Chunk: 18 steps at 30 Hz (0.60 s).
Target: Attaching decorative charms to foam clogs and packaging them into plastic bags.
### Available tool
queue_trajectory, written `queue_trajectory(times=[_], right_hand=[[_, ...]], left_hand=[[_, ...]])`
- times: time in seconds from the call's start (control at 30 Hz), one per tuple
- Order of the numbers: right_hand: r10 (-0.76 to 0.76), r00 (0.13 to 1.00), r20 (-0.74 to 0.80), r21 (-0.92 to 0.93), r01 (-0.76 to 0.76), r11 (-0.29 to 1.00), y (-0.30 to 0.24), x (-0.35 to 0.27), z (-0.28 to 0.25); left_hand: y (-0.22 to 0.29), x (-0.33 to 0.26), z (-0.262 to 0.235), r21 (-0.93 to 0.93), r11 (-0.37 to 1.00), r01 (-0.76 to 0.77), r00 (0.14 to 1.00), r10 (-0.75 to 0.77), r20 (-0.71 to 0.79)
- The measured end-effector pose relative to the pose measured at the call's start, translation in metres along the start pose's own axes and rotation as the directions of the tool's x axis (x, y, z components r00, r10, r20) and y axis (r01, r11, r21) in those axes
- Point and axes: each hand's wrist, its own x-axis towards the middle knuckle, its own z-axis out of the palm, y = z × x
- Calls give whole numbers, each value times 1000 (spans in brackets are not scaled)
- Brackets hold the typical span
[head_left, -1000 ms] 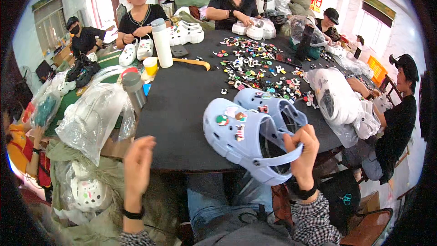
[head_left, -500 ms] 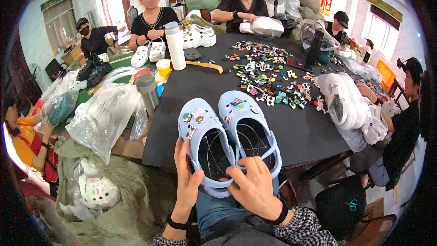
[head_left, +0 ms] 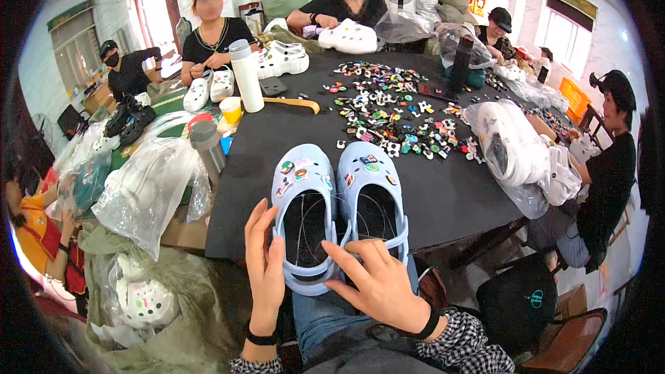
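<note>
A pair of light blue clogs lies side by side in front of me, toes pointing away, over the near table edge. The left clog point(head_left: 324, 159) and the right clog point(head_left: 370, 161) carry several colourful charms on their toes. Thin clear loops show inside their dark openings. My left hand point(head_left: 265, 273) is upright along the left clog's outer side, fingers stretched and apart. My right hand point(head_left: 379, 284) is over the heels, its index finger and thumb spread near the left clog's heel strap. Nothing shows gripped in either hand.
On the black table point(head_left: 277, 128) lies a wide heap of small charms point(head_left: 395, 111). A white bottle point(head_left: 246, 76), a yellow cup point(head_left: 230, 111) and a shoehorn-like tan strip point(head_left: 294, 103) stand or lie left. Bagged white clogs point(head_left: 516, 149) are at right. Several co-workers sit around.
The clogs have turned straighter and lie more evenly side by side. My right hand's curled fingers have spread, and my left hand has shifted slightly left. The whole view has shifted a little.
</note>
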Motion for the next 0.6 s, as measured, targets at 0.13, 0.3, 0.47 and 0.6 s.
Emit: queue_trajectory(times=[0.13, 0.3, 0.47, 0.6], right_hand=[[-90, 996, -23, -15, 89, 996, 11, -6, -6], [-67, 988, -136, 98, 81, 992, 23, -20, -14], [243, 900, -361, 121, -213, 970, 45, -13, -27], [437, 890, -131, 549, -302, 780, 78, -13, -2]], left_hand=[[24, -13, 1, 468, 825, -317, 948, 280, 148], [42, -11, 16, 570, 721, -395, 917, 277, 287], [49, 4, 22, 640, 682, -354, 933, 212, 291], [38, 7, 32, 656, 667, -354, 927, 155, 343]])
